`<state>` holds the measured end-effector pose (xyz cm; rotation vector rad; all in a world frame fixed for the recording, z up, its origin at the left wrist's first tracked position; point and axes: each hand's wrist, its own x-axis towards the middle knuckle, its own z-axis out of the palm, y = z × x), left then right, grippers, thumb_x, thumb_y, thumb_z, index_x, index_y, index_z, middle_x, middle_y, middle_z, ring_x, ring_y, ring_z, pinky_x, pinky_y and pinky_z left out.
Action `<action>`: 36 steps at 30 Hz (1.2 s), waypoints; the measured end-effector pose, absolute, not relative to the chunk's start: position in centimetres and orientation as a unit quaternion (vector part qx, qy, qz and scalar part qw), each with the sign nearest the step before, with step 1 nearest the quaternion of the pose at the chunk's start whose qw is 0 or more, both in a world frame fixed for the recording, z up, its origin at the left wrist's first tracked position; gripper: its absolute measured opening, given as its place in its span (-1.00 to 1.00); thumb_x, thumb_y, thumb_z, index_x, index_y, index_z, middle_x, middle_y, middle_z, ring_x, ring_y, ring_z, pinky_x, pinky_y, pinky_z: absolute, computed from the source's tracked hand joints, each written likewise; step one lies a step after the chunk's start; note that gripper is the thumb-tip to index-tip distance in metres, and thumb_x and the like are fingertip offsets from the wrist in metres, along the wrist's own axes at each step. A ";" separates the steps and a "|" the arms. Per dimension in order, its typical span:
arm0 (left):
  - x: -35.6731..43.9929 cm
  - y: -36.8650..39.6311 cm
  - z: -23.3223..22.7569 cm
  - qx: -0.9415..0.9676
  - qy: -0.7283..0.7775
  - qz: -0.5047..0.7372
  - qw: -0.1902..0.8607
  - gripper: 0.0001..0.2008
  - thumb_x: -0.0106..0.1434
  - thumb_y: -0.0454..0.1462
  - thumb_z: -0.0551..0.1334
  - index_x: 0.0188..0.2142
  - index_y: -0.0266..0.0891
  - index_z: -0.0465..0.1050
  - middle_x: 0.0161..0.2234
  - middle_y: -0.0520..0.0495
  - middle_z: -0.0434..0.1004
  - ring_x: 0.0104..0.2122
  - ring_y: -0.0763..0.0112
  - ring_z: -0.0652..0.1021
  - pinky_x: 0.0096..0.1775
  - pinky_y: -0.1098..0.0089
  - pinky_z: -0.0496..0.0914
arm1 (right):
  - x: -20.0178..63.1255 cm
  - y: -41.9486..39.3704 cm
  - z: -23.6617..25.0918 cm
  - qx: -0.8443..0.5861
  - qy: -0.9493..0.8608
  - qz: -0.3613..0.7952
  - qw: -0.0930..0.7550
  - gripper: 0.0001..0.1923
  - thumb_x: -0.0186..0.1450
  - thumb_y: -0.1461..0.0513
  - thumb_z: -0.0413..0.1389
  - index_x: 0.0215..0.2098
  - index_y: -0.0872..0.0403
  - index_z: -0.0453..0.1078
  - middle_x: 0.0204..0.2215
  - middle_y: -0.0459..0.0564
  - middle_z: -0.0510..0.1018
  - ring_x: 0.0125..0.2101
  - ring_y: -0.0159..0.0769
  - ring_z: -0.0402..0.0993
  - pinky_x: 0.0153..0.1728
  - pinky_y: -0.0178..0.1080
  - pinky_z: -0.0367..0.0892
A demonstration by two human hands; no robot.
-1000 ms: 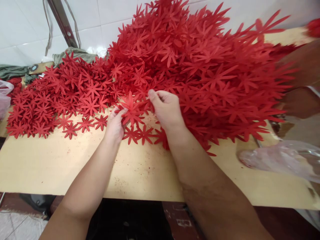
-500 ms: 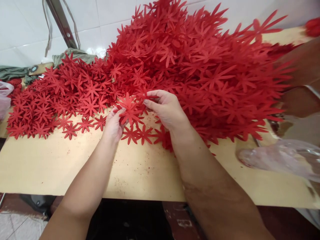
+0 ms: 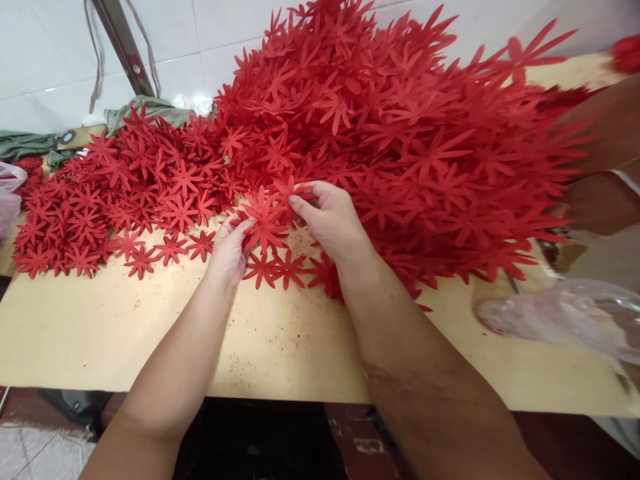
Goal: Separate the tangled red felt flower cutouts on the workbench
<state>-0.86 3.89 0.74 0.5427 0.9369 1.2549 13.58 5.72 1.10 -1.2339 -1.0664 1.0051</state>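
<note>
My left hand (image 3: 233, 250) pinches red flower-shaped cutouts (image 3: 266, 223) with long narrow petals, held above the table. Between the thumb and fingers of my right hand (image 3: 327, 217) is another red flower cutout (image 3: 286, 190), just up and to the right of the ones in my left. How many my left hand holds is hard to tell, since they overlap. Below my hands, a few loose flower cutouts (image 3: 287, 269) lie on the wood. Behind them rises a large heap of the same red flowers (image 3: 400, 127).
A lower pile of red flowers (image 3: 85, 213) spreads along the left of the pale wooden table (image 3: 280, 353). Clear plastic (image 3: 555, 310) lies at the right. Green cloth (image 3: 150, 112) and a metal upright (image 3: 123, 43) stand by the tiled wall. Another clear bag (image 3: 9, 197) sits far left.
The flower cutout in my right hand has tipped up and shows more of its face. The flowers in my left hand have shifted slightly right.
</note>
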 end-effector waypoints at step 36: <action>-0.4 3.3 1.0 0.315 0.353 0.533 0.702 -0.75 -0.11 -0.30 0.39 -0.38 -0.24 0.44 -0.49 0.08 0.56 -0.45 0.50 0.56 -0.22 0.41 0.42 | 12.4 4.6 2.2 -0.492 -0.458 0.539 0.508 -0.62 -0.15 0.15 0.38 -0.63 0.06 0.23 -0.66 -0.20 0.30 -0.58 -0.48 0.19 -0.52 -0.34 0.15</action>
